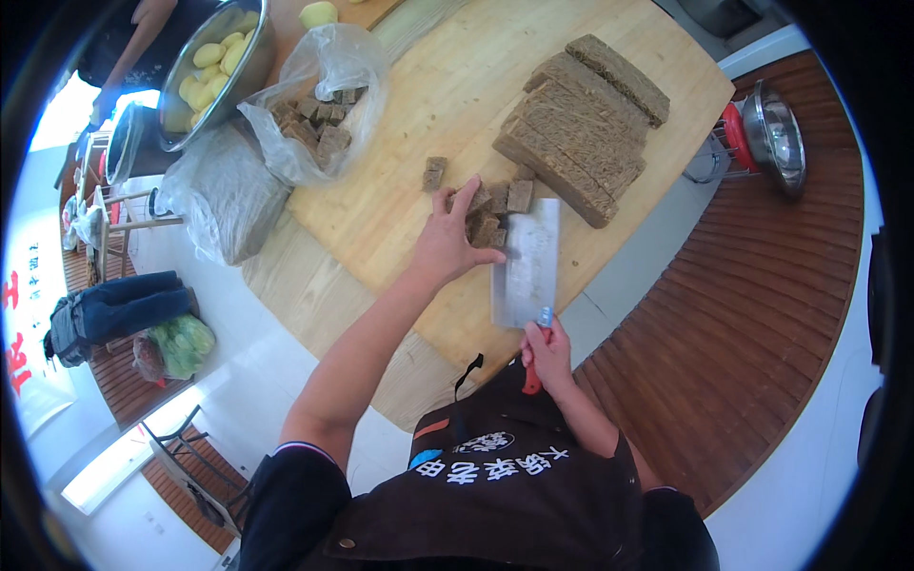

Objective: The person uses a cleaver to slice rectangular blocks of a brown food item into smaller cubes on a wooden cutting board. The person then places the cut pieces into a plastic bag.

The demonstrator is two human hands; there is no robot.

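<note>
My left hand (448,246) is spread over a small pile of brown food cubes (485,223), fingers apart around them. Its thumb tip is at the edge of a cleaver blade (527,271). The cleaver's red handle is gripped in my right hand (551,355), and its broad blade lies flat-looking beside the pile, over a large wooden cutting board (410,121). A few more cubes (433,173) sit just beyond my left fingers. Thick brown slabs (578,135) with a fibrous surface stand side by side at the far right of the board.
An open clear plastic bag (364,68) holds brown cubes at the board's left. Next to it are a plastic-wrapped block (228,189) and a metal basin (262,53) of peeled potatoes. A person's arm (132,53) is behind the basin. A steel bowl (775,135) stands off the board, right.
</note>
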